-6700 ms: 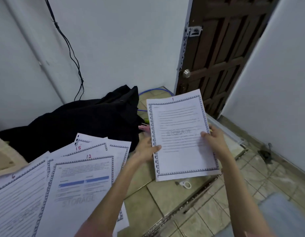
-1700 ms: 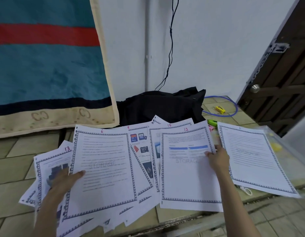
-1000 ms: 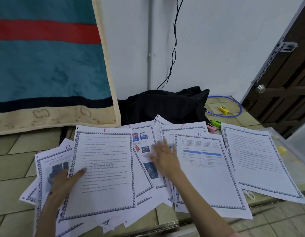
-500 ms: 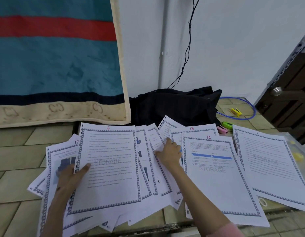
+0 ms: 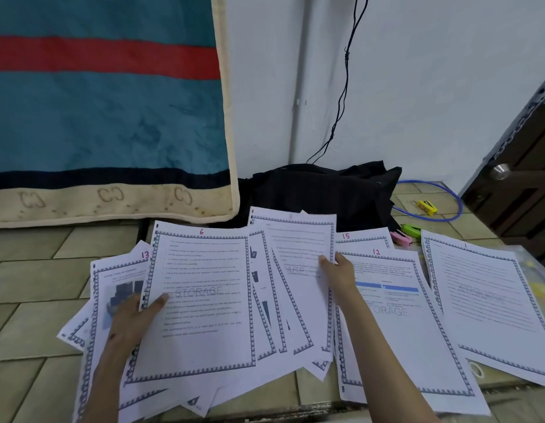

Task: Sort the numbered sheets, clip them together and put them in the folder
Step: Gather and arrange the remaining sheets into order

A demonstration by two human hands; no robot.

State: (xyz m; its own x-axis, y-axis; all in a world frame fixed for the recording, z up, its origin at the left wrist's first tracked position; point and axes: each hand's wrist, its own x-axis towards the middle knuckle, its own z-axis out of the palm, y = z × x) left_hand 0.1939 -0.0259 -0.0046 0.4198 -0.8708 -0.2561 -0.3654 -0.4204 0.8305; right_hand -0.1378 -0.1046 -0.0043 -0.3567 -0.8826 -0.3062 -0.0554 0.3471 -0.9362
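Note:
Numbered printed sheets lie fanned over the tiled floor. My left hand holds the left edge of sheet 6, thumb on top, above sheet 13. My right hand pinches the right edge of a text sheet and lifts it from the fan's middle; its number is unreadable. Sheet 12 and sheet 15 lie to the right. Sheet 1 lies at the far right on a clear plastic folder. A pink clip and a green clip sit behind the sheets.
A black bag lies against the white wall behind the sheets. A teal, red-striped blanket hangs at the left. A blue cable and a yellow object lie near the brown door at the right. A white ring pokes out under sheet 1.
Sheet 1 was set down at the far right. My right hand moved left from sheet 12 into the fan, and now lifts one text sheet from the middle. My left hand stays on sheet 6.

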